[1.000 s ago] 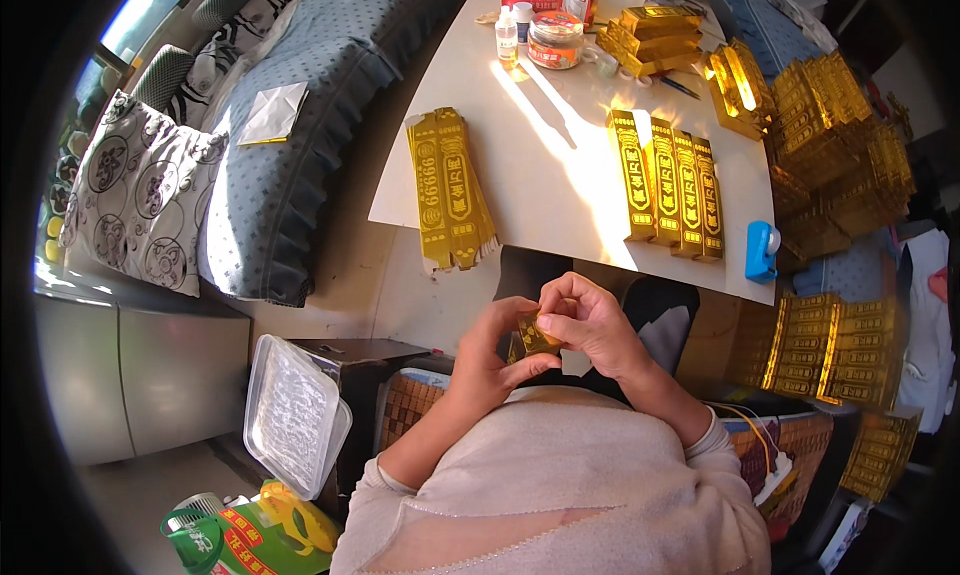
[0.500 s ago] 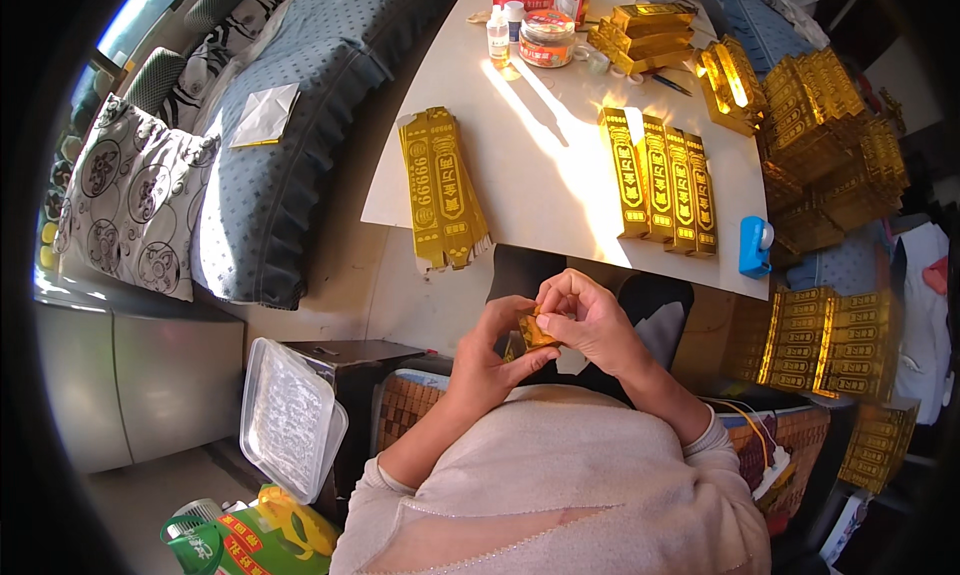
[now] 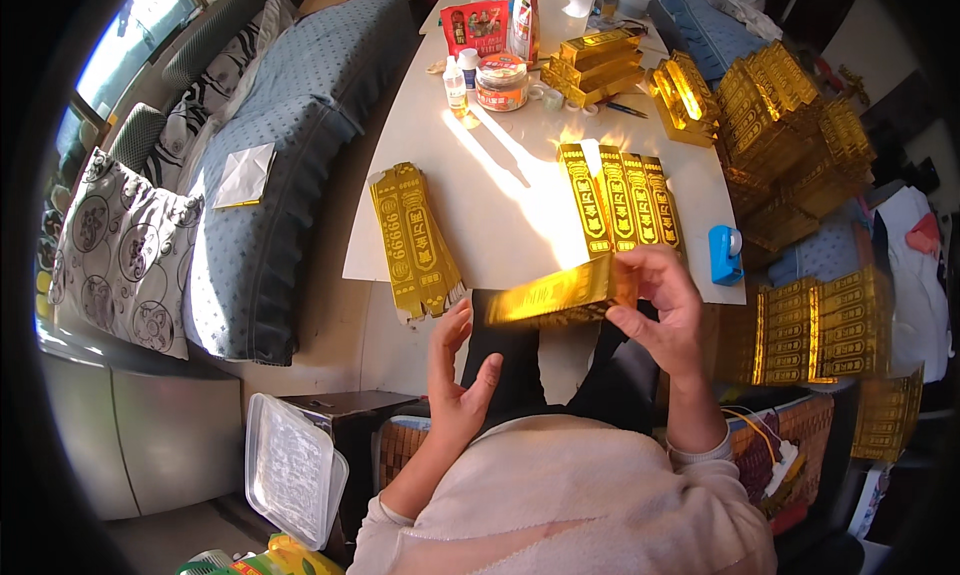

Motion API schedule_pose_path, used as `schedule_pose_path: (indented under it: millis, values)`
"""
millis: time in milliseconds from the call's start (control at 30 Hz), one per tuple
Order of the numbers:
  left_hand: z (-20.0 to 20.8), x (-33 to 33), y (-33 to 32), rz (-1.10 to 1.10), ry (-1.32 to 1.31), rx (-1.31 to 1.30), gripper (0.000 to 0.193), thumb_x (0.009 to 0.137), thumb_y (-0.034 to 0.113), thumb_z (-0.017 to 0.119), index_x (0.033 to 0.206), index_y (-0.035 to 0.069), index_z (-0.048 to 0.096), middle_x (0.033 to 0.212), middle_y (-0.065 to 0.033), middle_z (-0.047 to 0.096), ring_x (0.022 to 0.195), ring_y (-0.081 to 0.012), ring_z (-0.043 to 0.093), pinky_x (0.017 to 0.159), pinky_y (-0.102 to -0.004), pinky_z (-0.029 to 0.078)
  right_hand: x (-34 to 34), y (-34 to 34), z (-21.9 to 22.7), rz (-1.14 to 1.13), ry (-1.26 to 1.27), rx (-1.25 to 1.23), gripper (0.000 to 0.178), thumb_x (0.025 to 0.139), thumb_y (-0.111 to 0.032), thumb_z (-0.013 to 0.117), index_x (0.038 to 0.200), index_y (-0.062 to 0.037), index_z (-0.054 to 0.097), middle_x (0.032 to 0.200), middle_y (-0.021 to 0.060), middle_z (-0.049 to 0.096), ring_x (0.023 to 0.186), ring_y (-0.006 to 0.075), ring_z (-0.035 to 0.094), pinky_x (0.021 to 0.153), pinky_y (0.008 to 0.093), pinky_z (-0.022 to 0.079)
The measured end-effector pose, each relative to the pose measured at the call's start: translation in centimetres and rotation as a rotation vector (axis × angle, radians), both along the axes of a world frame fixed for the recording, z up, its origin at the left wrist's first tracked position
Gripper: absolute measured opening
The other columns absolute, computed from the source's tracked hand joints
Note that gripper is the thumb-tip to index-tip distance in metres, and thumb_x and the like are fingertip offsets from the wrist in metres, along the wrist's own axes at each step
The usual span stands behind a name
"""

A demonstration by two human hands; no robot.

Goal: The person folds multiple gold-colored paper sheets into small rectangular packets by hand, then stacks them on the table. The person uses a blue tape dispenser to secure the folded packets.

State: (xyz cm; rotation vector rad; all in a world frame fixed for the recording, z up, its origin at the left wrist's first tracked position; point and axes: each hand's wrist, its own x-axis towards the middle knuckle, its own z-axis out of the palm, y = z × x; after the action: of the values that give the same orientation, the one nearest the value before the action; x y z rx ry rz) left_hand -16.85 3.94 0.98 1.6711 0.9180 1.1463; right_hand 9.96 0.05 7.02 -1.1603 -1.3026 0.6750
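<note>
A long gold box (image 3: 552, 296), slightly blurred, hangs over my lap just off the table's near edge. My right hand (image 3: 660, 293) grips its right end between thumb and fingers. By its left end, my left hand (image 3: 461, 375) is apart from it, thumb and fingers spread with nothing between them. Ahead of the left hand, a stack of flat gold card blanks (image 3: 415, 240) lies on the table's left side, its near end by the edge. Beyond the right hand, several folded gold boxes (image 3: 622, 197) lie side by side on the table.
On the white table (image 3: 510, 230) are a blue tape dispenser (image 3: 725, 255), a jar (image 3: 502, 83), small bottles (image 3: 456, 87), a pen (image 3: 625, 109) and stacked gold boxes (image 3: 597, 65). Tall piles of gold boxes (image 3: 790, 140) stand at right. A clear plastic tub (image 3: 292, 470) is at lower left.
The gold box, earlier held end-on in both hands near my body, is now swung sideways in my right hand. My left hand has let go and opened. The view has tilted up and right.
</note>
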Motion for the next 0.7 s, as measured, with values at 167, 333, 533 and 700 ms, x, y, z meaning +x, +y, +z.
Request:
schedule_pose_path:
  millis: [167, 333, 533, 700]
  values:
    - [0.2, 1.1, 0.4, -0.047, -0.063, -0.121, 0.042, 0.098, 0.005, 0.067, 0.138, 0.004, 0.054, 0.135, -0.0136, 0.061, 0.121, -0.0213, 0.063, 0.102, -0.0348, 0.05, -0.8, 1.4, -5.5, -0.361, -0.084, 0.095, 0.063, 0.084, -0.003, 0.082, 0.138, -0.0042, 0.05, 0.123, 0.0081, 0.056, 0.101, 0.0157, 0.064, 0.085, 0.0293, 0.056]
    - [0.3, 1.6, -0.2, -0.159, -0.013, -0.323, 0.033, 0.1, 0.003, 0.064, 0.132, 0.004, 0.058, 0.12, -0.011, 0.068, 0.109, -0.0183, 0.068, 0.093, -0.0308, 0.053, -1.8, 2.4, -10.5, -0.508, -0.51, -0.091, 0.057, 0.084, -0.021, 0.085, 0.13, -0.0057, 0.057, 0.1, 0.0083, 0.054, 0.062, 0.0164, 0.054, 0.06, 0.033, 0.05]
    - [-0.6, 1.3, 0.2, -0.135, 0.038, -0.303, 0.029, 0.101, 0.004, 0.063, 0.13, 0.003, 0.06, 0.121, -0.0091, 0.068, 0.108, -0.0177, 0.069, 0.092, -0.0308, 0.053, -2.2, 2.5, -11.4, -0.577, -0.72, -0.075, 0.055, 0.084, -0.029, 0.083, 0.126, -0.0055, 0.057, 0.095, 0.0102, 0.058, 0.071, 0.0253, 0.062, 0.062, 0.0384, 0.055]
    - [-2.9, 2.6, 1.2, -0.2, 0.022, -0.314, 0.032, 0.101, 0.004, 0.062, 0.133, 0.002, 0.059, 0.127, -0.0103, 0.067, 0.117, -0.02, 0.067, 0.099, -0.0326, 0.052, -2.2, 3.1, -12.1, -0.635, -0.896, -0.082, 0.056, 0.084, -0.037, 0.083, 0.13, -0.0159, 0.058, 0.108, 0.01, 0.064, 0.072, 0.0304, 0.068, 0.058, 0.0416, 0.054]
